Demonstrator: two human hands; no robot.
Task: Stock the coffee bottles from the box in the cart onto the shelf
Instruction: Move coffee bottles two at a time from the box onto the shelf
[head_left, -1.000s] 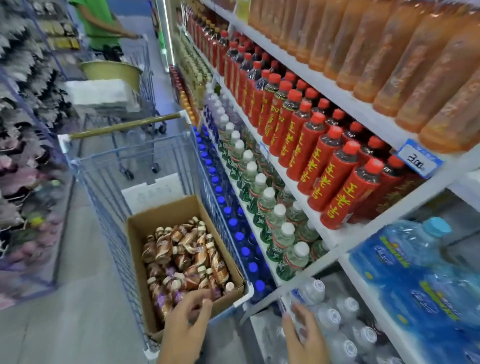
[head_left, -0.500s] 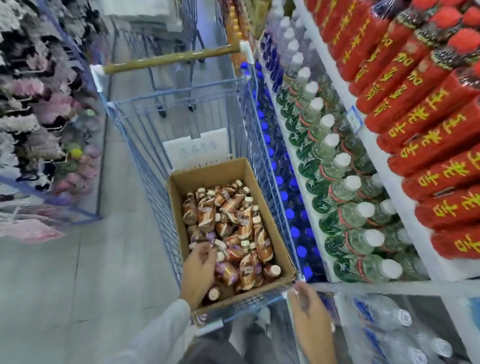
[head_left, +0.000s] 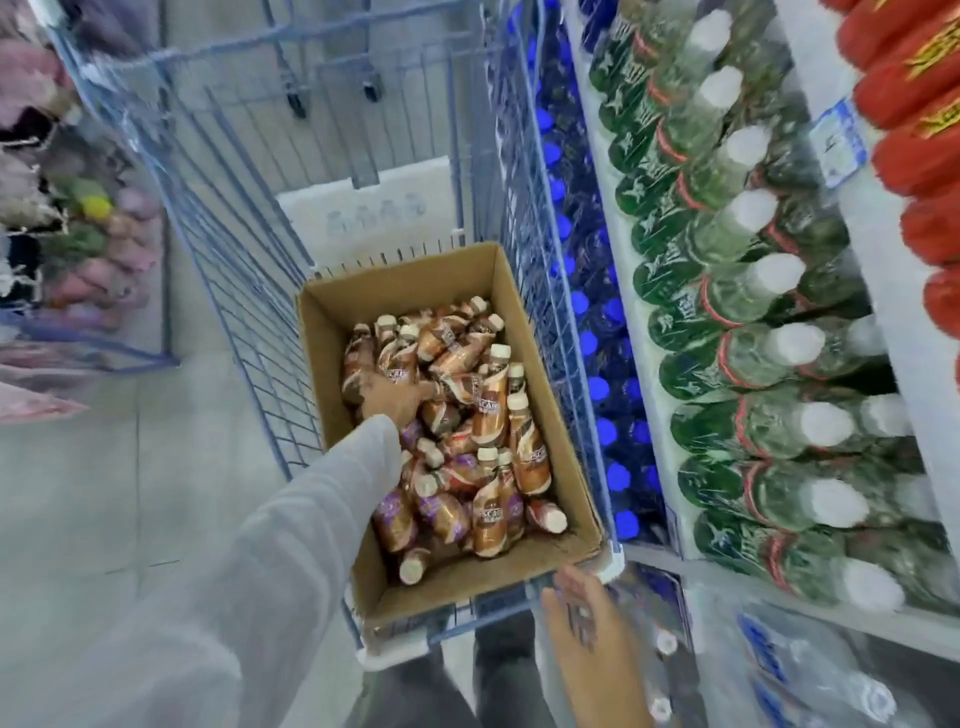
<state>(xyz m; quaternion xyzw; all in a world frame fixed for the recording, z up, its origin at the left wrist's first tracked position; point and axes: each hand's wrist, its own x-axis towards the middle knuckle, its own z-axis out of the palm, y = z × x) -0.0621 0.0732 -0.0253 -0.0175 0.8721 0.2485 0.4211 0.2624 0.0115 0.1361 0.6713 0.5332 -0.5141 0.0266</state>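
left hand (head_left: 392, 397) rests on coffee bottles (head_left: 491, 410) inside the box (head_left: 324, 332), grip unclear; right hand (head_left: 587, 623), fingers straight, at the near rim of the cart (head_left: 249, 291), just beside the shelf (head_left: 640, 312)

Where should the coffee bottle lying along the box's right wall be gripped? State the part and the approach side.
Grip the coffee bottle round its wide labelled body, coming from above. It lies topmost and uncovered, cap pointing away from the person. The box wall blocks its right side.

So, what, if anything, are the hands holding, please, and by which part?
The right hand holds nothing; the left hand rests on coffee bottles, a grip cannot be told.
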